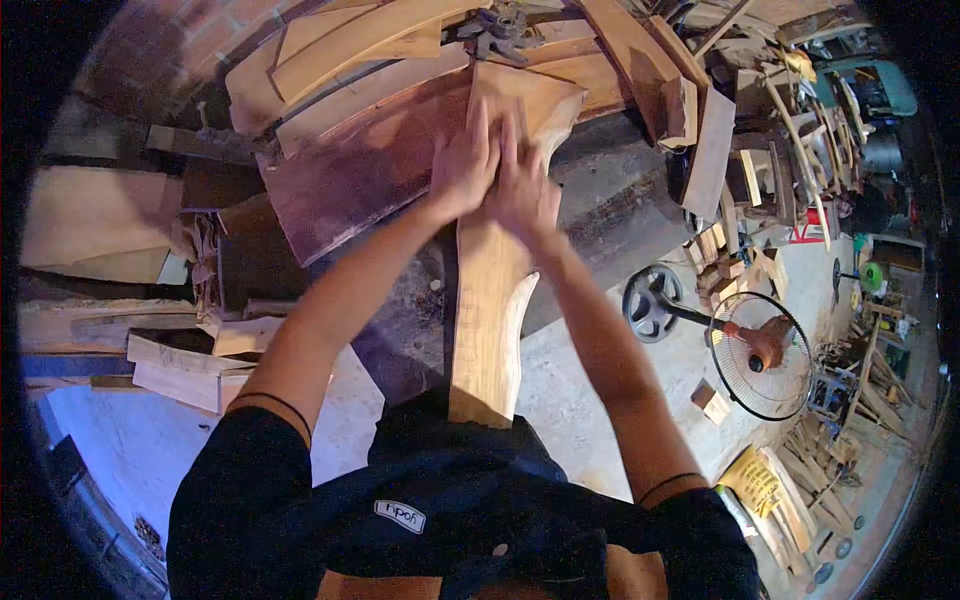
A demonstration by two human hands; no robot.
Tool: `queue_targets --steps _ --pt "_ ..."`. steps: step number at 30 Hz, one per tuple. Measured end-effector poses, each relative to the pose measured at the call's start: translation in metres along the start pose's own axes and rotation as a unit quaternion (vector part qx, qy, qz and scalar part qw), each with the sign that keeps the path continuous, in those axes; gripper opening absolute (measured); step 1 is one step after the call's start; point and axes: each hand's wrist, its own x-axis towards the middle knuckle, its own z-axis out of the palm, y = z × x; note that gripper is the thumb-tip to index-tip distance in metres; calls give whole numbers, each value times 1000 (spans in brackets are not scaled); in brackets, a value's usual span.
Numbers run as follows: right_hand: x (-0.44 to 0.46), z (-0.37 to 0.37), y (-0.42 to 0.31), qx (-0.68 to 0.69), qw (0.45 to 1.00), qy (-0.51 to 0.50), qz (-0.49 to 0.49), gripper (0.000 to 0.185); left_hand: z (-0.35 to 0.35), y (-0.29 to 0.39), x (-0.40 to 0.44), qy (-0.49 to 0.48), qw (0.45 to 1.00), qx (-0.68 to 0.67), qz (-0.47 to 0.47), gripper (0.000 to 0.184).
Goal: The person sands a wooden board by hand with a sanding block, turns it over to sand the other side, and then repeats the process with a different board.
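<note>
A long pale wooden board [488, 320] with a wavy right edge runs from my waist away from me and flares wide at its far end. My left hand [465, 172] lies on its upper left side, fingers stretched forward. Beside it, my right hand [525, 190] rests on the board with fingers extended and slightly blurred. The two hands are close together, perhaps touching at the thumbs. Under the board are a reddish-brown wooden slab [345, 185] and a dark work surface [620, 190].
Curved planks [370, 45] are stacked beyond the slab, near a dark metal part [503, 32]. To the right stand a fan [762, 350], small wood blocks [715, 262] and a yellow sack [750, 480] on the floor. More cut boards [190, 365] lie left.
</note>
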Motion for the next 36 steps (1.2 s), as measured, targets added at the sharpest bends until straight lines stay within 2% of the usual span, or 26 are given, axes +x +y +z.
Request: queue_targets --steps 1,2,3,4,6,8,9,10,11,12,13,14,15,16,17,18,21,23,24,26,27,29,31,33,34,36 --pt "31 4 4 -8 1000 -1 13 89 8 -8 27 11 1000 -12 3 67" --pt "54 -6 2 20 999 -21 24 90 6 -14 58 -47 999 -7 -20 67" --pt "77 9 13 -51 996 54 -45 94 7 -17 81 -60 998 -8 -32 67" --pt "89 8 10 -84 996 19 -36 97 8 -20 94 -86 995 -8 -48 67" --pt "84 3 6 -119 993 -9 -25 100 6 -15 92 -107 992 -10 -58 67" --pt "61 0 -4 -51 999 4 12 107 -6 -5 71 -79 995 -23 -64 67" --pt "34 -4 -8 -30 998 -27 40 109 -20 4 40 -31 999 -2 -15 67" --pt "-1 7 -3 -28 1000 13 -2 99 11 -3 4 36 999 13 -17 67" --pt "-40 16 -4 0 1000 10 3 89 -13 17 -31 -88 993 -13 -77 66" --pt "-80 34 -2 -27 999 9 19 81 -11 19 -81 3 999 -41 -1 66" --pt "-128 26 -8 -5 1000 -11 17 78 -34 39 -122 -93 992 -63 -49 65" --pt "-176 43 -4 -48 997 53 -28 78 -48 52 -166 -144 986 -48 -71 65" --pt "-216 49 -1 -16 999 8 -50 78 -51 57 -213 -129 988 -58 -57 65" --pt "-252 48 -6 -24 998 -23 -50 77 -57 65 -251 -79 983 -151 -69 67" --pt "-277 47 -12 -32 997 -53 -48 77 -66 79 -279 -83 988 -76 -102 71" --pt "-290 46 -14 -32 996 -41 -67 77 -66 79 -306 -120 986 -55 -105 73" --pt "-266 36 -11 -23 995 -47 -85 78 -68 74 -275 -126 982 -71 -119 73" --pt "-210 35 -7 5 996 4 -90 81 -46 53 -223 -59 991 -95 -78 72" --pt "-178 23 -13 8 997 -8 -76 82 -42 45 -192 -23 996 -75 -51 70" --pt "-106 10 -14 1 998 -13 -65 83 -32 22 -129 -26 999 -41 -20 72" --pt "-72 8 -11 -8 998 -7 -67 82 -22 10 -89 2 1000 -28 -2 71" --pt "-9 5 -10 14 998 25 -49 106 -7 -9 -20 -31 997 -58 -35 67" --pt "51 8 -6 -11 999 32 -17 105 3 -28 39 -17 992 -123 -20 66" --pt "77 -3 -9 -11 1000 17 -16 102 -2 -29 77 -106 986 -77 -99 65" --pt "80 -8 -12 -11 1000 -5 -8 99 0 -31 82 -102 987 -76 -98 65" --pt "70 4 -5 -33 999 -2 -25 97 17 -33 71 -36 994 -64 -82 66"
